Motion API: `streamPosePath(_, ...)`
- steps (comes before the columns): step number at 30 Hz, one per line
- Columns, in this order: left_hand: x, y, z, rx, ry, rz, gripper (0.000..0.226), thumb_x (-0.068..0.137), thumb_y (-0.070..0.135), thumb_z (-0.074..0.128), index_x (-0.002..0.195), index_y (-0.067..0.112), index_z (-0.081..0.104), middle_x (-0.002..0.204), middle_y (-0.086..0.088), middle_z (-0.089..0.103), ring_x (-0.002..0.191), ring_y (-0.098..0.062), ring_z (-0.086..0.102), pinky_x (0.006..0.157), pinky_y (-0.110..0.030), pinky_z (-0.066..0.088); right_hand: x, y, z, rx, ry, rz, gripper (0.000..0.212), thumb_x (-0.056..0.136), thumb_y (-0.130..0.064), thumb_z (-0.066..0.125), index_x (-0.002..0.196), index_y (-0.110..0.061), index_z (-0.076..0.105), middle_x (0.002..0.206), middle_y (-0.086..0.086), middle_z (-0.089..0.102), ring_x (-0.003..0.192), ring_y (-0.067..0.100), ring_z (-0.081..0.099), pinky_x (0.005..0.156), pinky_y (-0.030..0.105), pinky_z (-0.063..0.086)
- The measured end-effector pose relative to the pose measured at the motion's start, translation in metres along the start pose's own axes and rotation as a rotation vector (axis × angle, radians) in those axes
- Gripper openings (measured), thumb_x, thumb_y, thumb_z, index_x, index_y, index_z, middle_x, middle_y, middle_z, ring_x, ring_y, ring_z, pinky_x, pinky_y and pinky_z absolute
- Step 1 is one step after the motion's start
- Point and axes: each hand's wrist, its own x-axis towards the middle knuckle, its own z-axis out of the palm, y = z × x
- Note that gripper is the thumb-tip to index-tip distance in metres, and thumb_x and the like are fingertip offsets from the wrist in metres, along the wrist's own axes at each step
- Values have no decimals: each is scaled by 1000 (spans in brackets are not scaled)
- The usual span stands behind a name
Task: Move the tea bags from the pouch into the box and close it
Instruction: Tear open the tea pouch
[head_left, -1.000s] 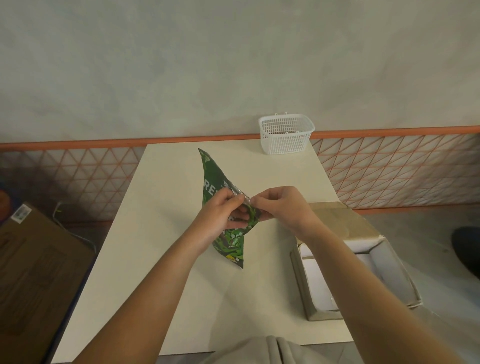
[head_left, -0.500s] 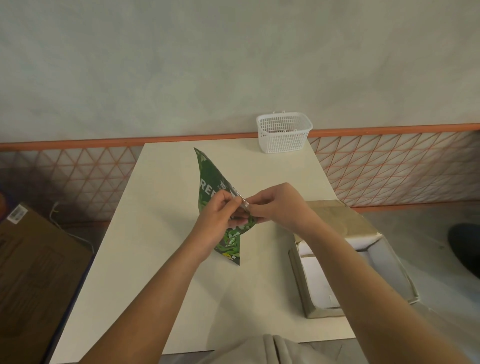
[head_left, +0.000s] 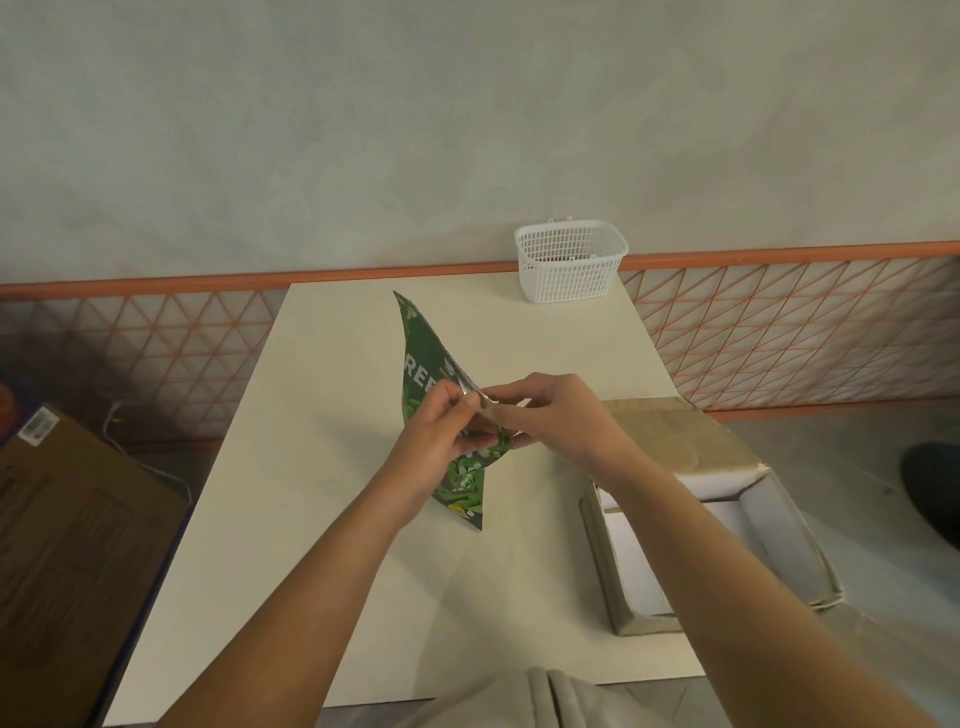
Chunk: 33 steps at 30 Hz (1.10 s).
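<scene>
At the centre of the frame, the green tea pouch (head_left: 423, 364) is held on edge above the cream tabletop (head_left: 322, 467), one corner pointing toward the upper part of the frame and the opposite corner pointing down toward the table. The left hand (head_left: 441, 436) and the right hand (head_left: 550, 415) meet at the pouch's right edge, where a silvery inner lining shows. Both hands have fingers curled and pinch that edge between thumb and fingertips, apparently parting the mouth. No tea bags are visible.

Handling: the pouch appears to be a thin laminated film, light and flexible, creasing readily and likely slick on its printed face. Take hold at the two lips of the opening, one lip per hand. The contents are probably light and easily crushed.

At the lower right of the frame, the open cardboard box (head_left: 717, 540) sits at the table's right edge, its white interior exposed and its brown flap (head_left: 670, 436) folded back. Whether it overhangs the edge cannot be told.

At the upper centre, a white plastic mesh basket (head_left: 569, 265) stands at the table's far edge against a pale plastered wall. An orange-lined lattice panel (head_left: 779, 332) runs below the wall. A brown carton (head_left: 67, 545) lies on the floor at lower left.
</scene>
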Motion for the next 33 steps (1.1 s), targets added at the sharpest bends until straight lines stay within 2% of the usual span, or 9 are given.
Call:
streamPosePath(3, 1, 1, 2, -5, 11, -9, 17, 106, 19, 43, 97, 6, 50, 109, -16, 63, 83, -10, 67, 85, -31, 59, 1, 1, 0, 55, 36, 16, 18, 86, -16, 71, 102, -11, 77, 87, -3, 70, 81, 23, 70, 71, 35, 61)
streamPosePath(8, 3, 0, 7, -32, 61, -31, 23, 106, 16, 42, 113, -5, 50, 101, -14, 64, 75, -7, 68, 82, -30, 60, 3, 4, 3, 111, 87, 41, 15, 87, -11, 68, 98, -8, 77, 78, 4, 70, 69, 18, 66, 67, 33, 61)
streamPosePath(12, 7, 9, 9, 14, 142, -12, 13, 105, 13, 42, 94, 8, 46, 79, -9, 62, 61, -7, 66, 65, -27, 61, 4, 4, 6, 68, 16, -3, 22, 89, -13, 63, 108, -17, 75, 91, 3, 70, 79, 17, 69, 72, 31, 60)
streamPosePath(15, 17, 14, 6, 101, 263, -31, 17, 107, 21, 39, 91, 16, 42, 78, -10, 62, 50, -14, 66, 54, -32, 59, 3, 3, 6, 81, -24, 8, 26, 89, -8, 60, 109, -14, 74, 97, 5, 71, 86, 23, 70, 73, 35, 61)
streamPosePath(20, 24, 17, -1, 281, 296, 4, 22, 108, 28, 33, 101, 10, 45, 93, -11, 61, 80, -24, 69, 58, -34, 60, 7, 4, 9, 79, 28, 47, 19, 88, -11, 60, 100, -12, 75, 88, 5, 72, 78, 21, 68, 72, 36, 60)
streamPosePath(22, 24, 17, -2, 253, 275, 4, 22, 108, 26, 35, 99, 10, 47, 90, -10, 62, 75, -20, 68, 59, -33, 60, 10, 2, 14, 83, 89, 28, 17, 88, -15, 62, 99, -16, 75, 89, 4, 71, 82, 24, 67, 71, 28, 56)
streamPosePath(25, 25, 16, -3, 268, 228, 14, 23, 108, 25, 36, 93, 13, 50, 92, -13, 62, 83, -24, 67, 66, -37, 60, 12, -1, 20, 44, 144, -24, 20, 91, -27, 63, 106, -23, 74, 94, -6, 68, 83, 9, 64, 64, 11, 50)
streamPosePath(29, 23, 16, -5, 229, 209, 5, 25, 107, 22, 36, 87, 17, 50, 91, -12, 62, 89, -23, 64, 78, -43, 60, 16, 0, 25, 13, 173, -27, 21, 92, -27, 62, 106, -21, 76, 95, -6, 71, 87, 8, 66, 68, 12, 50)
streamPosePath(33, 22, 14, -5, 143, 202, -28, 22, 107, 18, 37, 93, 15, 53, 95, -12, 65, 92, -22, 67, 80, -42, 61, 16, 0, 22, 44, 212, -23, 18, 91, -20, 61, 100, -18, 77, 88, -6, 72, 78, 7, 65, 59, 8, 48)
